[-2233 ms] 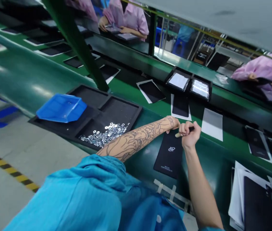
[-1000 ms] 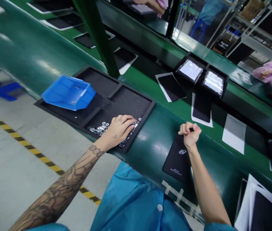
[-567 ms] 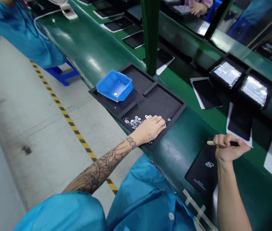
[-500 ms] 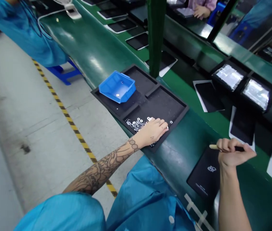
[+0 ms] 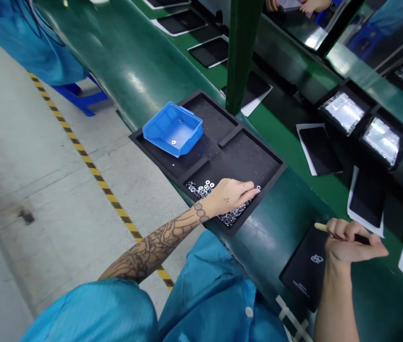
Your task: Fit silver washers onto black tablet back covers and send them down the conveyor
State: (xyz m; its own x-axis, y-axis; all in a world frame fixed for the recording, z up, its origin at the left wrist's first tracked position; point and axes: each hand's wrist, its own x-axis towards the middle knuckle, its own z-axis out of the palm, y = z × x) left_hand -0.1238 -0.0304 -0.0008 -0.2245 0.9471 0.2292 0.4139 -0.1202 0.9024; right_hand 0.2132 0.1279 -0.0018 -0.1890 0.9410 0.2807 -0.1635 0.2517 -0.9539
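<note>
Left hand (image 5: 228,195) over metal washers (image 5: 232,218) in black tray (image 5: 249,154), can't tell if gripping one. Blue bin (image 5: 173,128) beyond, to its left. Right hand (image 5: 346,242) grips pale-tipped tool (image 5: 321,227); black panel (image 5: 303,270) left of that wrist.

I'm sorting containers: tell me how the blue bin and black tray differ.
The smaller blue bin sits on the larger black tray. The blue bin's walls are tall, the black tray's low. The blue bin holds few metal pieces, the black tray a heap of metal rings. Both are open-topped.

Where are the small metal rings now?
In the head view, the metal rings lie just below centre, mostly to its right, in the black tray, partly hidden by the left hand.
</note>
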